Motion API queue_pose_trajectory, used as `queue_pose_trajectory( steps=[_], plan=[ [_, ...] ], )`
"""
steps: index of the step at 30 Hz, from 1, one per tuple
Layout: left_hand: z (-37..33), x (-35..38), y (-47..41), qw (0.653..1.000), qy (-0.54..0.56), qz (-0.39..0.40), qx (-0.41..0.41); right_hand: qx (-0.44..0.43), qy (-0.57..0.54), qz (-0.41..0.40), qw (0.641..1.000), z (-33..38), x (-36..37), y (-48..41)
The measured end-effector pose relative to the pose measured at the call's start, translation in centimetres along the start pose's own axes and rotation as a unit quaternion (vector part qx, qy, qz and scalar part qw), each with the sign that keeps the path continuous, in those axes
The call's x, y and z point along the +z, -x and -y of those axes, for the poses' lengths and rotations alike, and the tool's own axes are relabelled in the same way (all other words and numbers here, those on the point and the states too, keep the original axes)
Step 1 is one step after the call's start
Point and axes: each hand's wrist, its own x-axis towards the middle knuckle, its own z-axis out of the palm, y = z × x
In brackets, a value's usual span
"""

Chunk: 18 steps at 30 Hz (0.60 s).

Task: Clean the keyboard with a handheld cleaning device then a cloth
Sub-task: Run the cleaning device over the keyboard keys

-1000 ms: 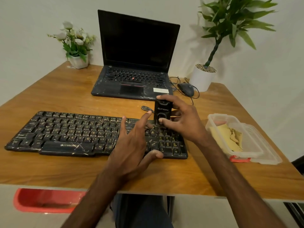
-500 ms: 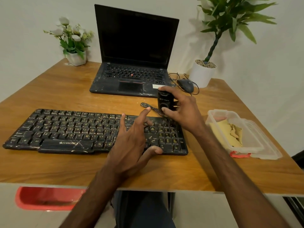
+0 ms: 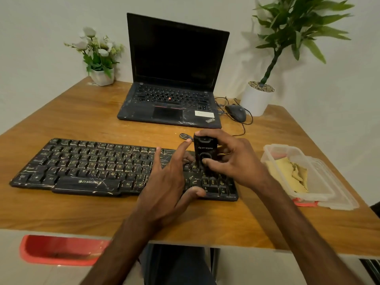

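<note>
The left hand (image 3: pixel 166 182) lies spread with its fingers straight. Its index tip is just beside the right hand (image 3: pixel 236 161) and its thumb is bent inward at the near side. The right hand curls round an upright device (image 3: pixel 205 150), index finger over the top and thumb on the front. The left forearm (image 3: pixel 123 243) and right forearm (image 3: pixel 298 233) are bare and reach forward, converging.

One wide-angle view, worn on the person's head, looks forward and down over the bench (image 3: pixel 82 120). It sits close above the keyboard (image 3: pixel 92 165), with the laptop (image 3: pixel 174 64) and wall (image 3: pixel 41 27) farther back.
</note>
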Motion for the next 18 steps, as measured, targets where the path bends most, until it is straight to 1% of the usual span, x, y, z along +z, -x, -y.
queue_pose_trajectory(
  steps=[4,6,8,9,11,14,16,18],
  plan=[
    [-0.2,0.0,0.1,1.000,0.005,-0.015,-0.006,0.000,0.101,-0.027,0.995,-0.5,-0.4,-1.1],
    [-0.3,-0.1,0.0,1.000,0.003,-0.022,-0.013,0.004,0.068,-0.030,0.997,0.1,-0.3,-1.0],
    [-0.2,-0.1,0.0,1.000,-0.002,-0.022,-0.013,-0.002,-0.003,0.002,1.000,0.8,0.2,-0.3],
    [-0.2,0.0,0.0,1.000,-0.005,-0.021,-0.011,-0.004,-0.017,0.022,1.000,1.0,0.5,0.2],
    [-0.2,0.0,-0.1,1.000,-0.013,-0.024,-0.011,-0.009,0.000,0.031,0.999,0.9,0.7,0.2],
    [-0.3,-0.1,-0.1,0.999,-0.004,-0.037,-0.016,-0.001,0.042,-0.019,0.999,-0.1,-0.1,-0.7],
    [-0.3,-0.1,-0.1,0.999,0.020,-0.044,-0.021,0.026,-0.009,-0.055,0.998,-0.4,0.0,-0.4],
    [-0.3,-0.2,-0.1,0.998,0.033,-0.047,-0.025,0.046,-0.111,-0.068,0.990,-0.3,0.9,0.5]
  ],
)
